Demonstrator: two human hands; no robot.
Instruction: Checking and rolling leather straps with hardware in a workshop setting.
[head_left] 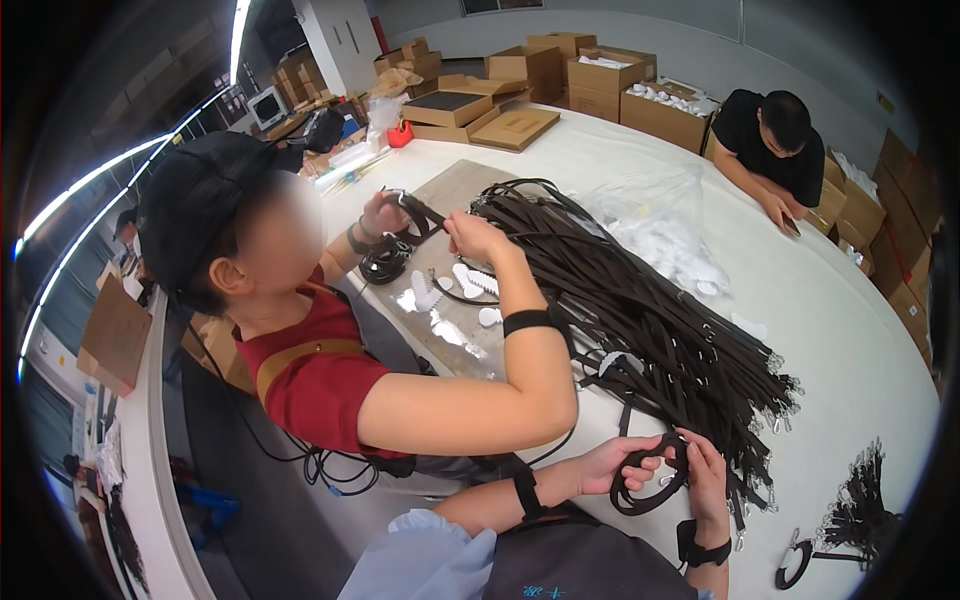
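Observation:
Both of my hands hold a coiled dark brown strap, apparently a leash (634, 507), at the table's near edge. My left hand (612, 464) has its fingers closed on the left side of the loop. My right hand (708, 474) grips the loop's right side near the top. Just beyond, a large pile of similar dark straps (620, 290) with metal clips spreads across the table, its clip ends toward the right. A white piece (622, 364) lies among the straps.
To my left, a co-worker in a red top (320, 400) reaches across with another coiled strap (420, 218). White ridged pieces (474, 280) lie nearby. Another person (768, 150) leans at the far edge. A smaller strap bundle (860, 510) and coil (794, 566) lie right. Cardboard boxes (525, 72) stand behind.

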